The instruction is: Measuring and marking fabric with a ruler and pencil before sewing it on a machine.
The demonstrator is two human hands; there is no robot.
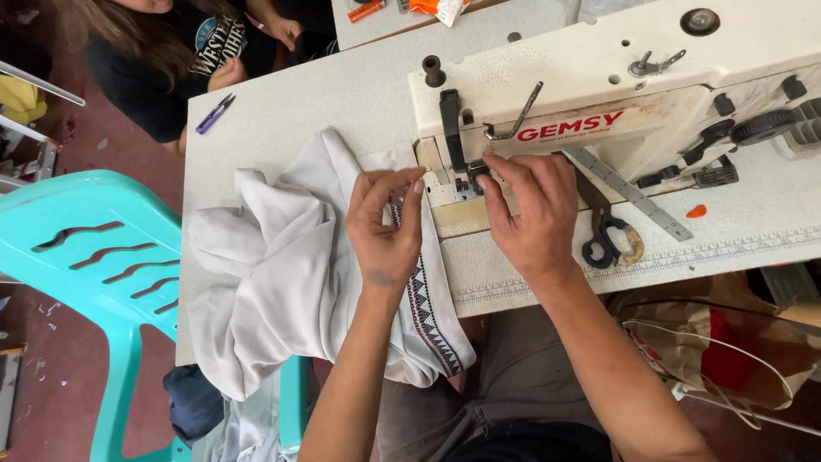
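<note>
My left hand [385, 224] at frame centre, fingers pinched together on the white cloth [282, 274] with its patterned trim, my right hand [532, 210] just beside it, fingertips closed at the sewing machine [616, 77] needle, black scissors [605, 231] to the right, turquoise chair [81, 257] lower left

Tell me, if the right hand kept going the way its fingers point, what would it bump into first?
Probably the presser foot of the sewing machine. The right hand points up-left, its fingertips already about touching that metal part, though depth is unclear.
</note>
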